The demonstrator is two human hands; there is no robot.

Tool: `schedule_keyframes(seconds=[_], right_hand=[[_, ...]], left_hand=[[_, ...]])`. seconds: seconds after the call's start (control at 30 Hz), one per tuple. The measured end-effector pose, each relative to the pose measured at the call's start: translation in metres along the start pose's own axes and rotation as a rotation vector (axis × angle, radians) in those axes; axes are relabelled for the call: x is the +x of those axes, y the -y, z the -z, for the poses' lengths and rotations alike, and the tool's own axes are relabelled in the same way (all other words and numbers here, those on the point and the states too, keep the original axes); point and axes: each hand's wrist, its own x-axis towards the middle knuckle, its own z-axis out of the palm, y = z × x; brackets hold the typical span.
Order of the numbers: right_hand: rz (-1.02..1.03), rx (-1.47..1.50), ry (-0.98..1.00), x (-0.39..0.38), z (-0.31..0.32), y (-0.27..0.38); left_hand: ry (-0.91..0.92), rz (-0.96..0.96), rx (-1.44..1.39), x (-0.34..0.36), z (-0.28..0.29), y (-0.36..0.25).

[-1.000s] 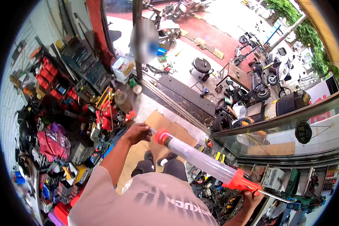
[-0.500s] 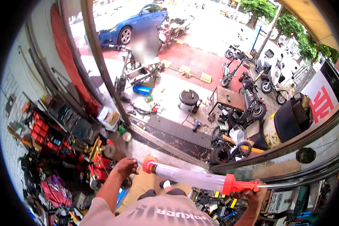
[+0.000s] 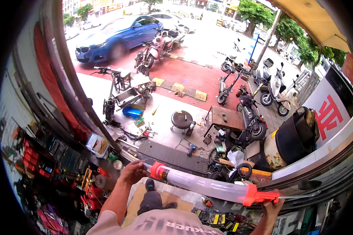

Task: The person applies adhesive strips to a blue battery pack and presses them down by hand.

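A caulking gun (image 3: 208,185) with a long clear tube, bright red-orange end caps and a thin metal rod lies across in front of my body, tilted down to the right. My right hand (image 3: 271,209) is closed round its red handle end, below the rod. At the other end my left hand (image 3: 133,172) pinches the narrow pale nozzle that sticks out of the red cap. The tube looks mostly see-through and hazy. My fingers partly hide the nozzle's tip and the handle.
A metal threshold ramp (image 3: 172,156) lies ahead in the doorway. Beyond it stand a round black stool (image 3: 182,120), a low table (image 3: 226,122) and a stripped scooter frame (image 3: 125,94). Tools and red cases (image 3: 35,156) crowd the left; tyres and a rusty drum (image 3: 274,149) stand right.
The view has shifted toward the doorway, and one leg now shows stepped forward. Both hands still hold the caulking gun; the left hand has come onto the nozzle more closely.
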Motion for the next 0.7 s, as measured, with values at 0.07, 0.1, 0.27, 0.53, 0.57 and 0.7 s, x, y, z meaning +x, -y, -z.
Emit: schedule_keyframes(seconds=[0.07,0.1,0.27,0.53,0.57,0.7], right_hand=[[0.12,-0.174,-0.029,0.007,-0.002,0.004],[0.175,-0.265,-0.042,0.012,-0.005,0.002],[0.227,-0.486,-0.042,0.05,-0.02,-0.008],[0.127,-0.392,-0.196,0.124,-0.038,-0.004],[0.149,-0.408,-0.186,0.14,-0.042,-0.001],[0.268,-0.436,-0.138,0.203,-0.061,0.0]], left_hand=[[-0.042,0.08,0.159,0.031,-0.011,-0.004],[-0.063,0.123,0.238,0.048,-0.017,-0.006],[-0.069,0.267,0.475,0.139,-0.014,-0.008],[0.236,0.375,0.867,0.313,-0.058,-0.035],[0.248,0.374,0.887,0.329,-0.059,-0.04],[0.336,0.325,0.933,0.388,-0.063,-0.077]])
